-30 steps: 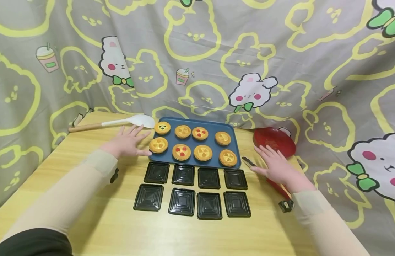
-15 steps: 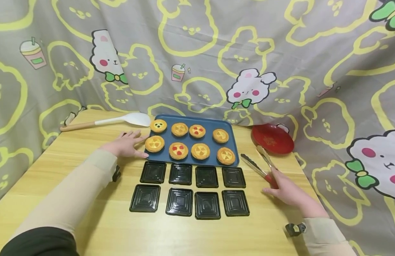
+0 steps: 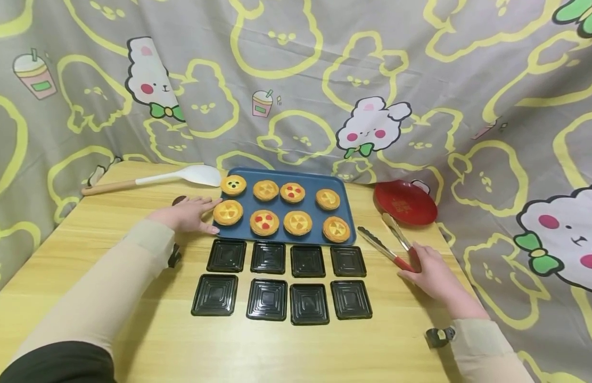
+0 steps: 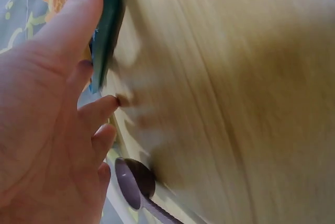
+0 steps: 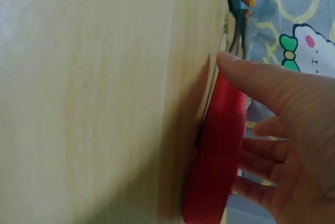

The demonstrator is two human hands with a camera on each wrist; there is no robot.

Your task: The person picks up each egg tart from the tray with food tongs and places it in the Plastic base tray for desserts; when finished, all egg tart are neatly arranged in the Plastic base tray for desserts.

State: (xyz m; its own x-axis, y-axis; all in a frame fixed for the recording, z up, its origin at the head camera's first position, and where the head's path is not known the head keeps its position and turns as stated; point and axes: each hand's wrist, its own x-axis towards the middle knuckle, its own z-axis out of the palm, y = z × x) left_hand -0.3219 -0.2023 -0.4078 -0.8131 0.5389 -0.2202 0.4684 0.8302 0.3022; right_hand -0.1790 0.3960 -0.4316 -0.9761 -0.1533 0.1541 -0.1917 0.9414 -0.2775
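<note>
A blue baking tray (image 3: 311,205) bears two rows of egg tarts (image 3: 297,222), some topped with red pieces. My left hand (image 3: 185,214) is at its left edge; in the left wrist view the thumb lies along the tray's rim (image 4: 109,20) and the other fingers extend beside it. To the tray's right, my right hand (image 3: 435,276) holds metal tongs (image 3: 379,246) by their red handles, the arms spread apart on the table. The right wrist view has the thumb on one side of the red handle (image 5: 217,145) and the fingers on the other.
Black square plastic bases (image 3: 309,304) lie in two rows in front of the tray. A white spatula (image 3: 200,174) with a wooden handle is at the back left, a dark ladle (image 4: 137,182) behind my left hand. A red plate-like dish (image 3: 406,203) is at the back right, before the curtain (image 3: 296,53).
My right hand has moved back and right from above the tongs and now grips their handles. The left hand has lowered to the tray's edge. The head view has shifted slightly.
</note>
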